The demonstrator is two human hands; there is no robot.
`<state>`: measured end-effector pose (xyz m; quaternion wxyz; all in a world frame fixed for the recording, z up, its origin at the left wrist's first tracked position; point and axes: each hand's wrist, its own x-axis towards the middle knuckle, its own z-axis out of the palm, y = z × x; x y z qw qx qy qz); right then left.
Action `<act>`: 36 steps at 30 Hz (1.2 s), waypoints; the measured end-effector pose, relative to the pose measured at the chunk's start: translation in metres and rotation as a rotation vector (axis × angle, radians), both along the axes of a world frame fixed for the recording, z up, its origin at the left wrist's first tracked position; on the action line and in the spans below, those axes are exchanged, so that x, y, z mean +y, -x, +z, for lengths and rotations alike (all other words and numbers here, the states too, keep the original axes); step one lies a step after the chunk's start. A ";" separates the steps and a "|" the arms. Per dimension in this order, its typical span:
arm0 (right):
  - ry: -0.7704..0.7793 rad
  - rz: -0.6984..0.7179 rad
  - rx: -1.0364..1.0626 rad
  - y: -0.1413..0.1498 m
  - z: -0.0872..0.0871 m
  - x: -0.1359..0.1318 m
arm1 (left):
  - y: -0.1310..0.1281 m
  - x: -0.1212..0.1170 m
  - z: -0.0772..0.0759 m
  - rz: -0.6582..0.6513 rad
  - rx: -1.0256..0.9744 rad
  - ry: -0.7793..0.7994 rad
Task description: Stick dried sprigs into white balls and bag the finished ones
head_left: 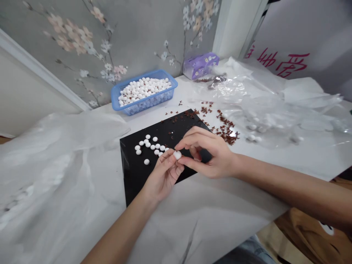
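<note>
Work area: indoor tabletop station for small craft assembly; exact premises cannot be determined. Indicators: floral wall panel (132,40), marble-patterned table (154,231), blue plastic basket (147,103) of white balls (143,90).

Far balls under the left plastic sheet (59,176) were blurred. The clear bags (264,106) were cropped at right; white balls inside were partly veiled by film.

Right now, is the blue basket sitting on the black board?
No, the blue basket stands on the white table, beyond the black board.
</note>
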<state>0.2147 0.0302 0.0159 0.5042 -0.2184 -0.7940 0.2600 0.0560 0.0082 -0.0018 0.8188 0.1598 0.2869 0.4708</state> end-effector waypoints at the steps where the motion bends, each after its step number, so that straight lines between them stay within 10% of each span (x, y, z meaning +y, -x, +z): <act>1: 0.004 0.001 -0.002 0.000 0.000 0.000 | 0.000 0.000 0.000 0.001 -0.002 -0.004; 27: 0.014 0.027 -0.029 0.001 -0.003 0.001 | -0.001 -0.001 0.000 0.057 0.139 -0.037; 31: 0.007 0.045 0.036 -0.003 0.000 0.002 | 0.014 0.009 0.022 -0.058 0.541 -0.372; 36: 0.110 -0.071 0.011 -0.004 -0.003 0.008 | 0.059 0.033 0.052 -0.159 1.498 -1.007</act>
